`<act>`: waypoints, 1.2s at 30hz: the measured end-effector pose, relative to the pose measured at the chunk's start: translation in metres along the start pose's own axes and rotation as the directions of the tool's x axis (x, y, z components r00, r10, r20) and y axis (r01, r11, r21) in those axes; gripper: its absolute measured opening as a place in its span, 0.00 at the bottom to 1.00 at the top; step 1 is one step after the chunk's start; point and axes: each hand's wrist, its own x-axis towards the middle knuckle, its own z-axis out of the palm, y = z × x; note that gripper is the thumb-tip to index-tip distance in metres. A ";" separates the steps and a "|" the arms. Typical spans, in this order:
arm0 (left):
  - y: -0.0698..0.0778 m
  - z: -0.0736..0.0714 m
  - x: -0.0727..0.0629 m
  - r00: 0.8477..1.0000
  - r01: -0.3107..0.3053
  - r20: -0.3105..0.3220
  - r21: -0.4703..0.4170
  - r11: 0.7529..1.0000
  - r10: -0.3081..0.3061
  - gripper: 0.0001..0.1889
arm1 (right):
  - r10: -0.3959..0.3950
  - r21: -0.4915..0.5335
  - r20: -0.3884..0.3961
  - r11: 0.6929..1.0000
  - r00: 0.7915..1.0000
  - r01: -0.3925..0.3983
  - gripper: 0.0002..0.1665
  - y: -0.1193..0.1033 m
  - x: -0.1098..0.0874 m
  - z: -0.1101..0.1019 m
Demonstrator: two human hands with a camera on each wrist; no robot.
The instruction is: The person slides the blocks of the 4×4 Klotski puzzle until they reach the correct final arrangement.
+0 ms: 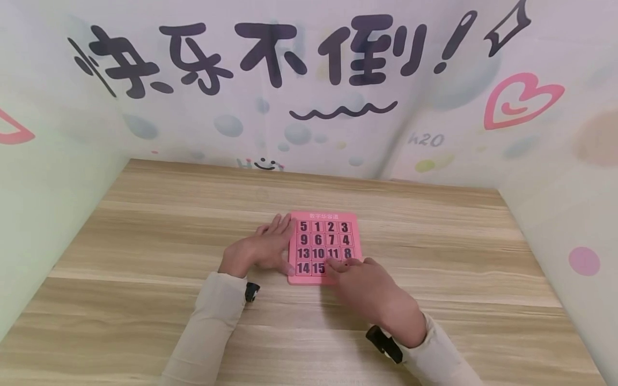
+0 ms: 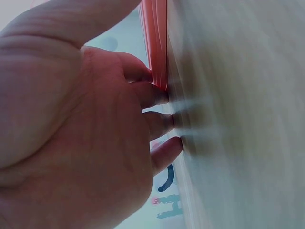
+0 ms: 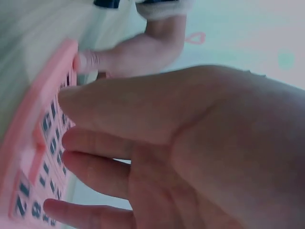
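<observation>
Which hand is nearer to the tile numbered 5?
Left: the left hand is at the left edge of the puzzle, beside tile 5; the right hand is farther, over the puzzle's lower right.

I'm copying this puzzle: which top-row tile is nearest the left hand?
The 5 tile, leftmost and beside the left hand; the 1 tile, 2 tile and 3 tile lie farther right.

Toward the tabletop's (image 1: 145, 241) left edge, a pale beige left sleeve (image 1: 207, 327); toward the right, a matching right sleeve (image 1: 436, 354). Black wrist devices (image 1: 384, 344) show at both; the left cuff (image 3: 164, 9) seems ribbed, though blurred.
</observation>
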 end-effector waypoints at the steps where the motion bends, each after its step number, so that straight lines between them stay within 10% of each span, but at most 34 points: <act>1: 0.000 0.000 0.000 1.000 0.000 0.000 0.000 1.000 0.000 0.60 | -0.015 -0.013 -0.018 1.000 1.000 0.015 0.24 -0.002 0.001 0.001; 36: -0.002 -0.001 0.001 1.000 -0.008 0.011 -0.005 1.000 0.008 0.61 | 0.036 -0.085 0.037 0.996 0.999 -0.032 0.16 -0.014 0.003 0.007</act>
